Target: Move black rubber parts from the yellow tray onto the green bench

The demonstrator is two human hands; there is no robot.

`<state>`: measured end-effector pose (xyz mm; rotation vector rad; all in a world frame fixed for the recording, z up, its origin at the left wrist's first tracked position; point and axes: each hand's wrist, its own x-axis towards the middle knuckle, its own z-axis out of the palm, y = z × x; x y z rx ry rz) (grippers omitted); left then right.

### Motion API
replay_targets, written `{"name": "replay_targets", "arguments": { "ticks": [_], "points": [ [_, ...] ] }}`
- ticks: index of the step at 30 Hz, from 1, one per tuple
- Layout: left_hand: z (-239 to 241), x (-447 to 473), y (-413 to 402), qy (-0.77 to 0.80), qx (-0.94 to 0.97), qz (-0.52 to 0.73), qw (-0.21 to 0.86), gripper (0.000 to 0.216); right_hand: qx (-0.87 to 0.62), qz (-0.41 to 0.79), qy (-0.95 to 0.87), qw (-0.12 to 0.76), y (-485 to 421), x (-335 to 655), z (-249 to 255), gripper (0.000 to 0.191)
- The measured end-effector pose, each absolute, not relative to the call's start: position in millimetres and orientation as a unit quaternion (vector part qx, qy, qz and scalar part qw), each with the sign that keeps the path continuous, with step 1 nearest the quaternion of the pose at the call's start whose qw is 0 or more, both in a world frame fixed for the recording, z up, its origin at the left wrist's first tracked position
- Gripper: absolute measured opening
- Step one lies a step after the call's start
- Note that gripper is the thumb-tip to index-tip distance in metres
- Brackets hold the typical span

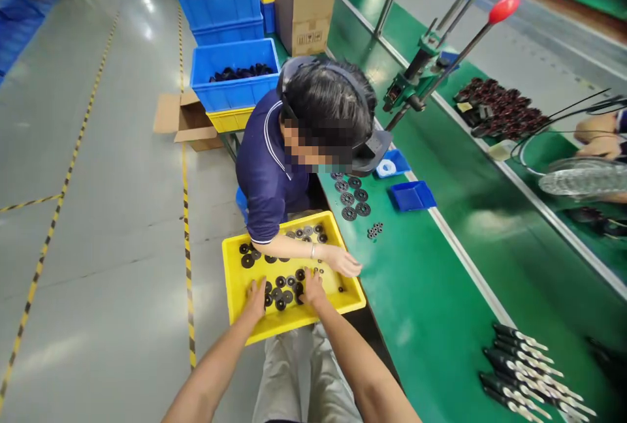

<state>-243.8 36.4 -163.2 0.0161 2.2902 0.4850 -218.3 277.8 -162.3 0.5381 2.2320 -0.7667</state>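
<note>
My left hand (pixel 255 299) reaches into a yellow tray (pixel 236 318), fingers stretched and apart, beside a cluster of round black discs with centre holes (pixel 281 294). On the cluster's other side my right hand (pixel 314 289) has its fingers spread, touching or almost touching a tilted black disc (pixel 298 290). Whether either hand grips a disc is hard to see. A co-worker's forearm crosses the tray, and that person's hand (pixel 344 262) hangs over its right edge. More discs (pixel 247 260) lie at the tray's far side, with a few small rings near the right.
The co-worker (pixel 267 155) sits at a green workbench (pixel 416 305). On the bench are rows of black discs (pixel 347 198), small blue trays (pixel 414 196), a lever press (pixel 416 77) and black parts with pale tips (pixel 529 371). Blue crates (pixel 235 93) and a cardboard box (pixel 306 15) stand behind.
</note>
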Motion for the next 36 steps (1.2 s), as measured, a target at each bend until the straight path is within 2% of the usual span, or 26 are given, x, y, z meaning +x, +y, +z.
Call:
{"name": "replay_targets", "arguments": {
  "ticks": [3,11,16,22,26,31,36],
  "points": [
    [-178,-248,41,0.898,0.062,0.176,0.399,0.121,0.206,-0.291,0.857,0.372,261,-226,-181,0.121],
    [-200,-253,59,0.898,0.14,0.14,0.394,0.114,0.178,-0.325,0.845,0.385,210,-221,-189,0.117],
    [-205,-247,64,0.907,0.128,0.132,0.379,0.087,0.173,-0.323,0.849,0.381,199,-222,-188,0.116],
    [-206,-248,57,0.901,0.138,0.13,0.391,0.087,0.198,-0.317,0.851,0.369,210,-232,-191,0.129],
    [-204,-240,51,0.912,0.075,0.09,0.393,0.068,0.193,-0.323,0.848,0.374,208,-233,-188,0.109],
    [-202,-231,46,0.906,-0.054,0.077,0.412,0.081,0.204,-0.336,0.837,0.38,206,-232,-179,0.098],
    [-202,-229,47,0.91,-0.098,0.112,0.387,0.072,0.211,-0.349,0.832,0.377,210,-233,-183,0.085]
  ]
}}
